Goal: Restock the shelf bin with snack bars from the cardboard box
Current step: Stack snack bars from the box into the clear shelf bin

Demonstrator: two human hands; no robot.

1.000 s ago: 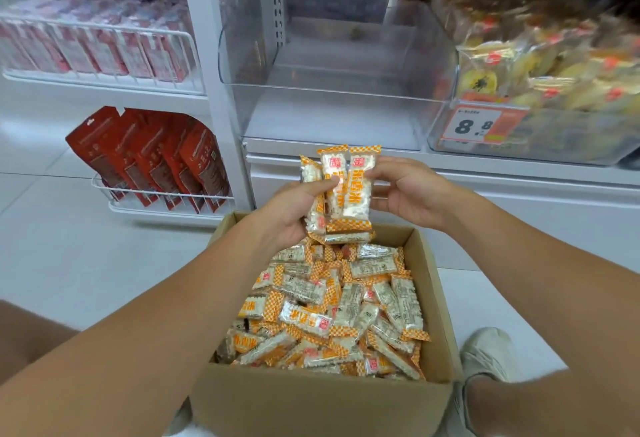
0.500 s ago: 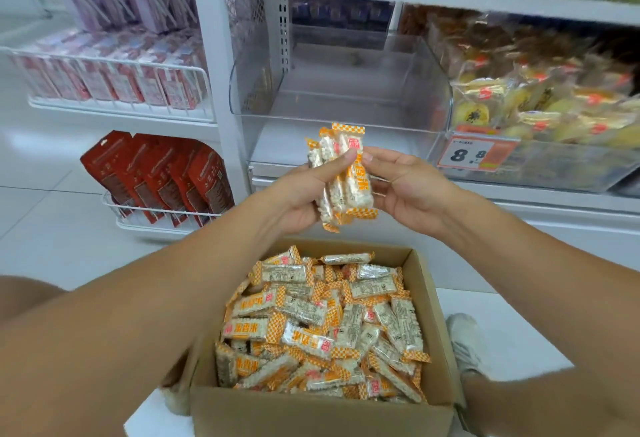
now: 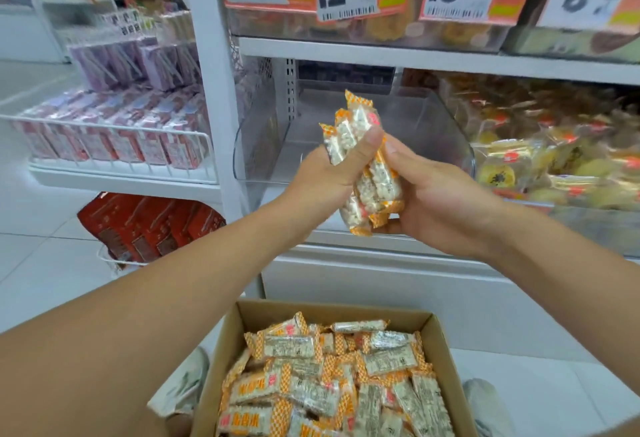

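Our left hand (image 3: pixel 322 180) curls its fingers (image 3: pixel 363 145) round the upper end of a bundle of snack bars (image 3: pixel 363 166); our right hand (image 3: pixel 433 201) cups the lower end. We hold it before the clear shelf bin (image 3: pixel 446 117), above the cardboard box (image 3: pixel 446 350) of bars.

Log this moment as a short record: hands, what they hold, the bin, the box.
left hand: grips the bundle's upper part
right hand: holds the bundle's lower part
snack bars: a small bundle, tilted, in front of the bin
shelf bin: clear, no bars visible inside
cardboard box: open on the floor, full of bars
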